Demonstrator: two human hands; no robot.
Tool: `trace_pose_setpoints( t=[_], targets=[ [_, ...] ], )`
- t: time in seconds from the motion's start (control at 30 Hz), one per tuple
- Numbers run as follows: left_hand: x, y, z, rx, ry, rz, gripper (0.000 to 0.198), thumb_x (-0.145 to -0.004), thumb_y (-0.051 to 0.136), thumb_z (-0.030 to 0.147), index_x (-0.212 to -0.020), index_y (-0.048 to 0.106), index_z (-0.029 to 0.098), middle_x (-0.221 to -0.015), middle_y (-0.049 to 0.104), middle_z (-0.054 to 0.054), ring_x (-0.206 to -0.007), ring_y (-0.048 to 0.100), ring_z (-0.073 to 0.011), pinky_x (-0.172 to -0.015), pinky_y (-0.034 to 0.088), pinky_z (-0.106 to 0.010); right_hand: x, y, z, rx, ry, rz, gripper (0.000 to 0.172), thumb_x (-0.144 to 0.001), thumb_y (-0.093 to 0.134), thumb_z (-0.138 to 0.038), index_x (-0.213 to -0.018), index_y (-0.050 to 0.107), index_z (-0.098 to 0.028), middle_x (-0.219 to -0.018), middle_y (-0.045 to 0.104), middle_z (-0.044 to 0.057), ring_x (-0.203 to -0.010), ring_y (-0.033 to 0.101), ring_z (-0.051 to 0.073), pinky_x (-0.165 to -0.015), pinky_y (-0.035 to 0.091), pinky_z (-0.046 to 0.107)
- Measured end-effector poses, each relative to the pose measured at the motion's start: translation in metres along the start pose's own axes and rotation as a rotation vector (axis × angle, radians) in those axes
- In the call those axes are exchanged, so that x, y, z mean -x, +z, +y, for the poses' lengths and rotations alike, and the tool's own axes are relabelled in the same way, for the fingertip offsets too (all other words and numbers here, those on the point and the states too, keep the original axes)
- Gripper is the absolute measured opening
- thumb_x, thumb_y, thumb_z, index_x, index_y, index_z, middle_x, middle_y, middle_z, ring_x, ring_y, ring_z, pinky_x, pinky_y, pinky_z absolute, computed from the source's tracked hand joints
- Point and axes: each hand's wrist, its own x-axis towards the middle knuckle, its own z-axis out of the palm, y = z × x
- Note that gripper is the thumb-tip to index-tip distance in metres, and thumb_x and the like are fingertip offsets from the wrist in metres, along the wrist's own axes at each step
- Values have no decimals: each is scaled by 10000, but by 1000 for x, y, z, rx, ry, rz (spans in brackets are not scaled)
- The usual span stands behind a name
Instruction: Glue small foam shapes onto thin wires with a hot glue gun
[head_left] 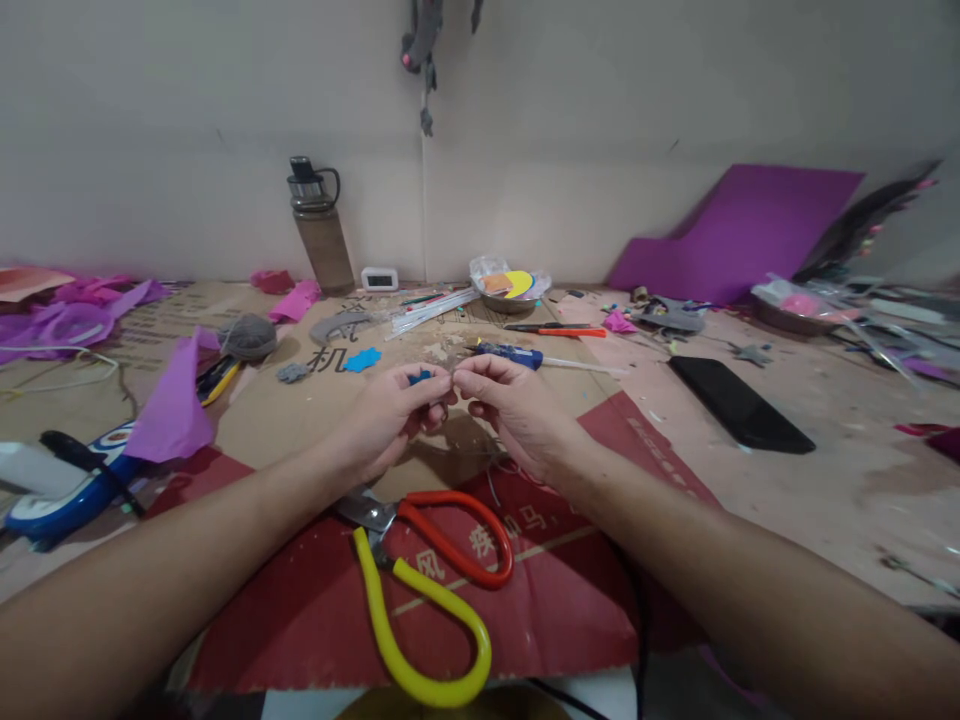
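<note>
With the clock centred on the two hands and twelve away from the person, a small dark-blue piece (420,378) sits at the centre, in the fingers of the left hand (388,410). Those fingers are curled firmly around it and cover most of it, so which way it points and how its long axis runs cannot be told. The right hand (508,398) meets it from three o'clock, thumb and forefinger pinched together at the left fingertips; whether anything lies in that pinch cannot be made out.

At six o'clock lie scissors (385,538), metal blades towards ten, beneath the left forearm, and smooth loop handles, one red and one yellow, spread towards four and six. They rest on red printed cardboard (559,620), where the pale characters 风, 疾 and 马 can be read. Bare brown cardboard (285,415) at nine to ten carries a large black 机; just beside that character lies a flat, bright-blue cutout (363,360) with a scalloped edge.

A blue-handled tool (514,356) lies almost crosswise at one. A glossy black phone (739,403) at three slants from ten to four on the worktop (855,440). At eleven stands a translucent brown bottle (324,245).
</note>
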Motion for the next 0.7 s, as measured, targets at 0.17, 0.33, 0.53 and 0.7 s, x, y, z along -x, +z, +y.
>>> trace_pose_setpoints(
  t=[0.17, 0.33, 0.53, 0.7],
  targets=[
    [-2, -5, 0, 7, -10, 38, 141, -717, 670, 117, -855, 642, 122, -706, 612, -3, -539, 516, -59, -506, 403, -180, 0, -3, -1, 113, -10, 53, 230, -711, 740, -371, -733, 603, -188, -667, 530, -46, -603, 407, 83, -568, 280, 251],
    [-5, -11, -2, -35, -6, 112, 196, -763, 666, 115, -925, 564, 157, -811, 686, -41, -571, 592, -78, -461, 396, -155, -1, -6, 0, 112, -2, 71, 267, -698, 726, -405, -732, 569, -192, -664, 569, -37, -577, 419, 79, -526, 267, 243],
    [-6, -15, -2, -78, -53, 140, 103, -796, 664, 152, -852, 582, 128, -831, 697, -81, -591, 627, -90, -450, 419, -147, 1, -4, -3, 38, 20, 47, 275, -719, 703, -371, -775, 494, -201, -822, 687, -7, -537, 479, 51, -491, 282, 209],
    [-8, -20, -1, -67, -27, 208, 81, -779, 674, 160, -776, 605, 117, -823, 686, -72, -535, 563, -55, -411, 375, -133, -1, -7, -4, 111, 22, 69, 220, -751, 661, -358, -784, 502, -211, -724, 645, -48, -428, 436, 38, -417, 240, 201]
  ],
)
